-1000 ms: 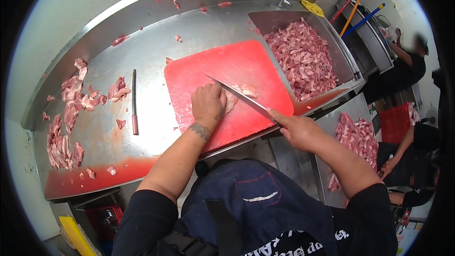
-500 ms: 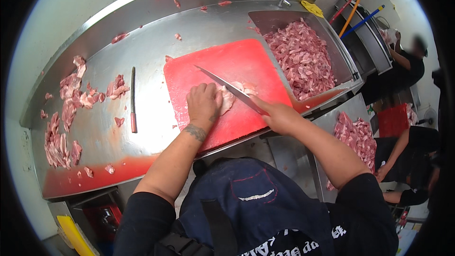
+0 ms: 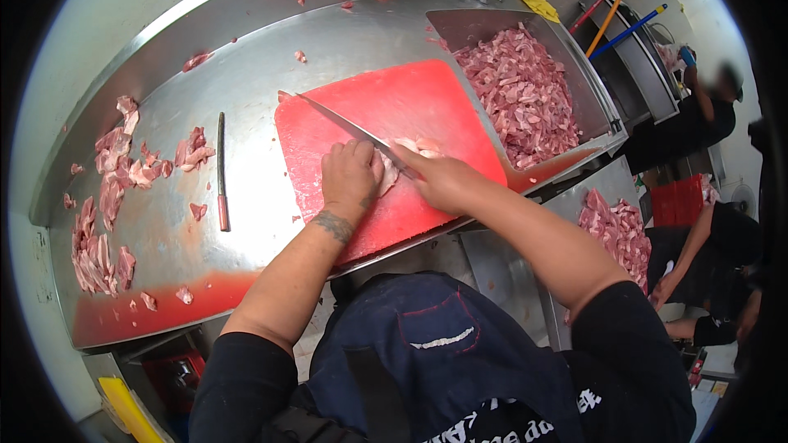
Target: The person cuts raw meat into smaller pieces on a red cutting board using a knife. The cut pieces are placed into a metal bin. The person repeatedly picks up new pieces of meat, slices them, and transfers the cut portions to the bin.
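My right hand (image 3: 443,184) is closed round the handle of a long knife (image 3: 348,125), its blade slanting to the far left across the red cutting board (image 3: 464,119). Under the blade's near part lies a pale pink piece of meat (image 3: 388,177). My left hand (image 3: 351,176) presses on that piece from the left, fingers curled and close beside the blade. Its fingertips are partly hidden. Just beyond my right hand, more pale meat (image 3: 425,147) rests on the board, to the right of the knife.
A steel sink (image 3: 606,107) to the right holds a heap of cut meat (image 3: 521,98). On the steel table (image 3: 254,74) lie a dark rod with a reddish handle (image 3: 222,172) and larger meat pieces (image 3: 92,254). Other people work at right, near another meat pile (image 3: 616,234).
My right hand has pushed the knife left and away from me, so the blade reaches nearer the board's far left corner. My left hand stays on the meat. The whole view has shifted slightly.
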A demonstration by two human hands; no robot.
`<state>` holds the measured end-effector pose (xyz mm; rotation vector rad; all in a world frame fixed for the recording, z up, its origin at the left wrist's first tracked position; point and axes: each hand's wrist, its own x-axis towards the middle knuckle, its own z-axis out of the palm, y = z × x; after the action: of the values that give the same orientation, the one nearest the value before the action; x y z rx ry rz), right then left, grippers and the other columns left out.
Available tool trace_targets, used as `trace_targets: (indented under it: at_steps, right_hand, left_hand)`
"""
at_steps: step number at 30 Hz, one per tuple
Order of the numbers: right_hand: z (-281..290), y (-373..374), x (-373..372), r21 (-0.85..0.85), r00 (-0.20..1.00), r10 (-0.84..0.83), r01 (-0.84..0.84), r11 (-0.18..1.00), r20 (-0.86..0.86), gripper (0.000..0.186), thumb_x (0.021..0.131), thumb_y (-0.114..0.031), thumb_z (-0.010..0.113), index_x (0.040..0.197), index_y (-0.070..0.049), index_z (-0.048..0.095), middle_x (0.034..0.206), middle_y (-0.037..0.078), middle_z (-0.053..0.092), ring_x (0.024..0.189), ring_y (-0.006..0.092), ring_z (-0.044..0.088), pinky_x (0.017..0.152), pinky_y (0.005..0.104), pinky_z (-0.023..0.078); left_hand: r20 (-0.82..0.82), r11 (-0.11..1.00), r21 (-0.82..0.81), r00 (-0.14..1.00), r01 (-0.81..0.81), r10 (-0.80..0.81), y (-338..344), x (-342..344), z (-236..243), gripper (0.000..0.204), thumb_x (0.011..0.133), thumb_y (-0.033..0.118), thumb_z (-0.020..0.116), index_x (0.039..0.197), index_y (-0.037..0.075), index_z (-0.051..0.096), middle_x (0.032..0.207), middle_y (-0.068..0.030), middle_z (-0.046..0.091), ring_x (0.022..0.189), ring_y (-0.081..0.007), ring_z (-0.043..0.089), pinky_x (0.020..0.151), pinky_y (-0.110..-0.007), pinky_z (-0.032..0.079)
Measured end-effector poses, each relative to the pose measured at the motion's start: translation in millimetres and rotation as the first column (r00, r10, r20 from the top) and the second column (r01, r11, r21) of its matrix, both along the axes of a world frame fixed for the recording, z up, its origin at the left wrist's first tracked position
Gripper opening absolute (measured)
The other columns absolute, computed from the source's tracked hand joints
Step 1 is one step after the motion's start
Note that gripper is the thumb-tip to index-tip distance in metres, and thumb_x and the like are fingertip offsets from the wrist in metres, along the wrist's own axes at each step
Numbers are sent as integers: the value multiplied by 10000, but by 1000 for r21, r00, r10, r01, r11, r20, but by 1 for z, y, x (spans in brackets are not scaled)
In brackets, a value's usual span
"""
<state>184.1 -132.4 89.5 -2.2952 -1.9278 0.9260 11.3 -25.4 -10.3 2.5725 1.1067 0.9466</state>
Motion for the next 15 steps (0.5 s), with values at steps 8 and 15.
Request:
trace_targets:
  at_steps: [8, 15]
  right_hand:
    - [-2, -25, 13, 37, 999, 19, -17, 999, -49, 755, 1039, -182, 605, 1718, -309, 299, 1246, 274, 705, 1108, 452, 695, 959, 518, 552]
    - [38, -92, 37, 13, 997, 38, -39, 999, 74, 804, 1027, -173, 638, 1726, -316, 267, 1202, 242, 735, 1093, 453, 712, 931, 521, 569]
  left_hand:
    - [91, 981, 193, 995, 19, -38, -8, -17, 10, 169, 884, 192, 778, 1014, 104, 713, 1001, -105, 666, 956, -333, 614, 832, -490, 491]
    - [14, 980, 174, 995, 93, -97, -11, -24, 7, 180, 867, 137, 780, 1017, 81, 697, 980, -102, 641, 935, -334, 609, 826, -456, 506]
